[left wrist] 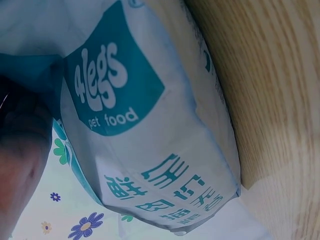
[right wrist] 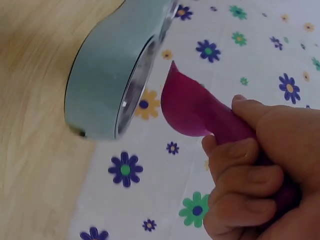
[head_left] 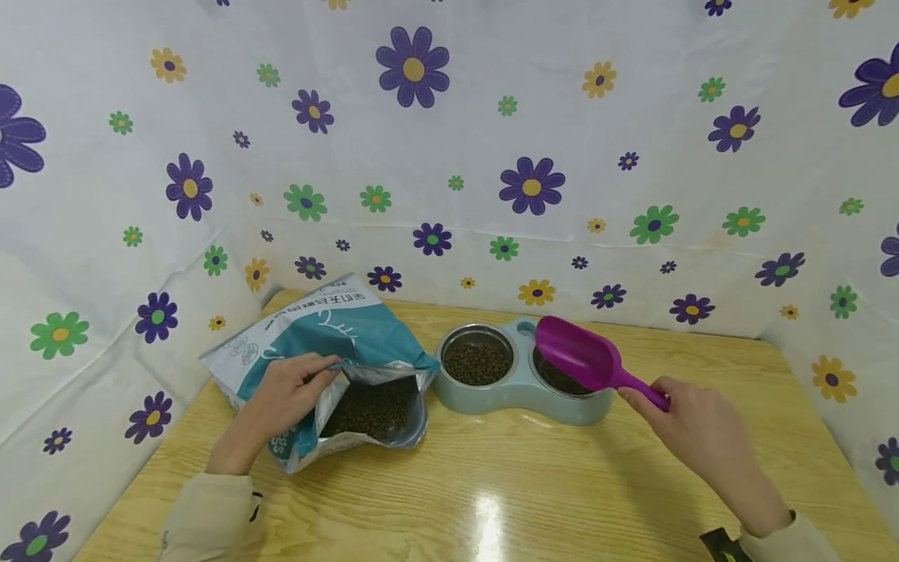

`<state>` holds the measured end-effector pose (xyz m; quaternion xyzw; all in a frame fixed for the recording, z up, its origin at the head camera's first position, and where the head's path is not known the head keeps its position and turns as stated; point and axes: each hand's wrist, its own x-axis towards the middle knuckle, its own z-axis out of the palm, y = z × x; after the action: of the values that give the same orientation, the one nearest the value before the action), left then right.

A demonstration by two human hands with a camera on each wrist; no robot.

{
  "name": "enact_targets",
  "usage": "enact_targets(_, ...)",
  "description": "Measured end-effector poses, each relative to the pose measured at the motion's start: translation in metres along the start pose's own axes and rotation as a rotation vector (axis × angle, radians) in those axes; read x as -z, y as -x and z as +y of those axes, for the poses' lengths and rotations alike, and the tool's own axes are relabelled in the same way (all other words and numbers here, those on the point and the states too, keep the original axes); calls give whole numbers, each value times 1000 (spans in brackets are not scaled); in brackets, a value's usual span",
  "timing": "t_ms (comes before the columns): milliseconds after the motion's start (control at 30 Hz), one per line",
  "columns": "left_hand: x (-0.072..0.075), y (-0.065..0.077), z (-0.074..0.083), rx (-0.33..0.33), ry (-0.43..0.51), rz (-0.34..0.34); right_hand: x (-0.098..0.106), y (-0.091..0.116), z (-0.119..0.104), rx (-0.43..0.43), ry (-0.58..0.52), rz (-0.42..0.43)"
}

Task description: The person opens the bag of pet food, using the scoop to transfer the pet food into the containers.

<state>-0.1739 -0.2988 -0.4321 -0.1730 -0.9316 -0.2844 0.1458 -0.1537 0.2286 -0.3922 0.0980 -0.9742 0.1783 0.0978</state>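
Note:
In the head view my right hand (head_left: 702,425) grips the handle of a magenta scoop (head_left: 579,351) above the right bowl of a light blue double pet feeder (head_left: 485,402). No food shows in the scoop. Brown kibble (head_left: 477,364) lies in the left metal bowl, and the scoop partly hides the kibble in the right one. My left hand (head_left: 284,394) pinches the top edge of a teal and white pet food bag (head_left: 382,324), which lies with its mouth open and kibble inside. The right wrist view shows curled fingers round the scoop's handle (right wrist: 230,125).
The wooden table (head_left: 449,499) carries the bag at the left and the feeder in the middle, near the back edge. A flower-printed white cloth (head_left: 463,148) hangs behind and at both sides. The feeder's small round recess (head_left: 525,328) sits between its bowls.

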Motion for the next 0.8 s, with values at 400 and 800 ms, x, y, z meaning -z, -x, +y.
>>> enact_targets(400, -1, 1, 0, 1, -6, 4, -6, 7, -34, -17, -259, -241)
enact_targets(800, -1, 0, -1, -9, -14, 18, -30, 9, -74, 107, -400, -346)
